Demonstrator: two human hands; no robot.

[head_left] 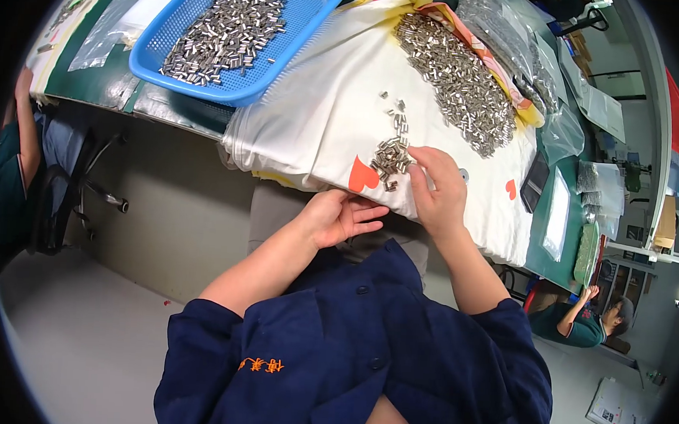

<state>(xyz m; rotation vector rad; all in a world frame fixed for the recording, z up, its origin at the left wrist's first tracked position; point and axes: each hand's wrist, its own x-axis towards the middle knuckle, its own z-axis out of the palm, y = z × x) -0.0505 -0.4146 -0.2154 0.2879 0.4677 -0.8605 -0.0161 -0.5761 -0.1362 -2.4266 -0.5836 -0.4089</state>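
Note:
A small heap of short silvery metal cylinders (391, 158) lies on a white cloth (313, 126) near the table's front edge, beside a printed red heart. My right hand (440, 190) is at the heap's right side, its thumb and index finger apart, fingertips at the pieces; I see nothing held in it. Just below the cloth's front edge is my left hand (345, 218), palm turned up and fingers stretched out, with nothing visible in it. Farther back on the cloth spreads a large pile of similar cylinders (465, 88).
A blue plastic basket (184, 90) with many more cylinders stands at the back left. To the right are a dark phone-like object (535, 180), clear plastic bags (565, 135) and a green table (540, 257). Other people sit at far left and right; an office chair (99, 176) stands left.

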